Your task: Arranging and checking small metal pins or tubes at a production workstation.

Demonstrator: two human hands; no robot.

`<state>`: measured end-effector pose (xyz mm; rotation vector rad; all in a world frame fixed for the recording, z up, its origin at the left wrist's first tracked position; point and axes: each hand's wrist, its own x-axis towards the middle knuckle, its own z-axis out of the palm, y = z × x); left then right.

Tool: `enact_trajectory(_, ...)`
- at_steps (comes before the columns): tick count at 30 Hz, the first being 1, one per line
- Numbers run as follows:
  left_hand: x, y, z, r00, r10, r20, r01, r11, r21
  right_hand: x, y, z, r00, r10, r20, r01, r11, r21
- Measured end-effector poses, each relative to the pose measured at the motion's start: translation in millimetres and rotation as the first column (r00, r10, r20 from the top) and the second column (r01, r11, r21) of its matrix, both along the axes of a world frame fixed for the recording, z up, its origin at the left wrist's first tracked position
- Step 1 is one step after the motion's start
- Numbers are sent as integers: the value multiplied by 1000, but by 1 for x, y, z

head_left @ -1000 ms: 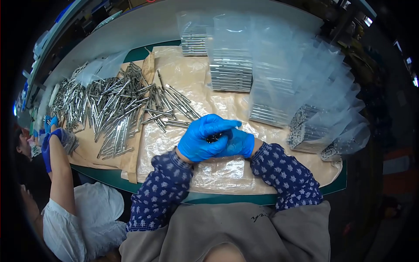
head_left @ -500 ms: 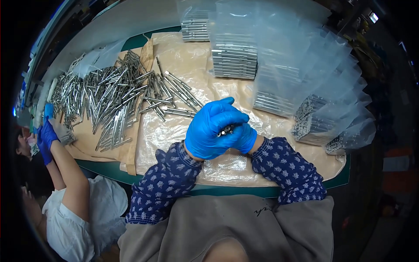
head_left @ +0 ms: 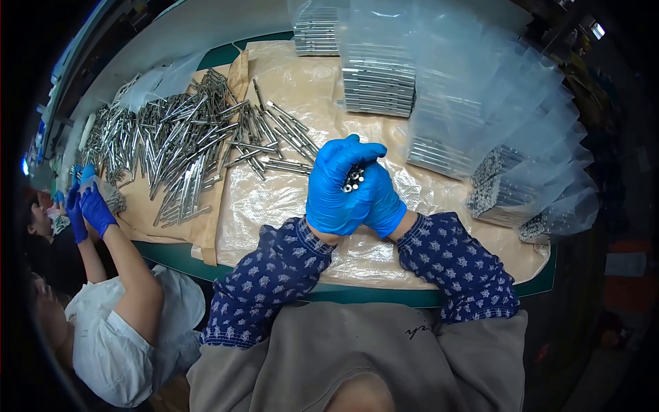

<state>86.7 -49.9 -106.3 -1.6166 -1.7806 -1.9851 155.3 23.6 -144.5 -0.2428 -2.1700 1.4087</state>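
Both my hands, in blue gloves, are wrapped together round a bundle of metal rods [head_left: 353, 180], whose round ends show between the fingers. My left hand [head_left: 336, 185] closes over the bundle from the left. From the right, my right hand [head_left: 383, 202] cups it, pressed against the left. The rods' length is hidden inside the gloves. Just beyond my left hand, several loose metal rods [head_left: 292, 134] lie on the plastic sheeting [head_left: 264, 199]. A large heap of the same kind of rods [head_left: 175, 137] is spread farther left on brown wrapping.
Clear plastic bags holding stacked rods stand at the back and right, among them a tall bag [head_left: 377, 82] and an end-on bag [head_left: 498, 185]. To my left, a co-worker's purple-gloved hands [head_left: 93, 209] are at the table edge. The green table rim [head_left: 371, 294] runs before me.
My joined hands have turned and shifted slightly right, so more rod ends show between the fingers. The co-worker's hands have moved a little too. The whole view has shifted slightly.
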Motion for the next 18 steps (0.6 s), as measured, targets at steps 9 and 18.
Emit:
enact_trajectory(9, -6, -8, 24, 786, -428, 447, 470, 882, 18, 0, 12, 3, 966, 185, -180, -255, 801, -541)
enact_trajectory(18, -42, -1, 5, 706, -524, 478, 673, 705, -222, 6, 23, -23, 954, 226, -198, -240, 970, -47)
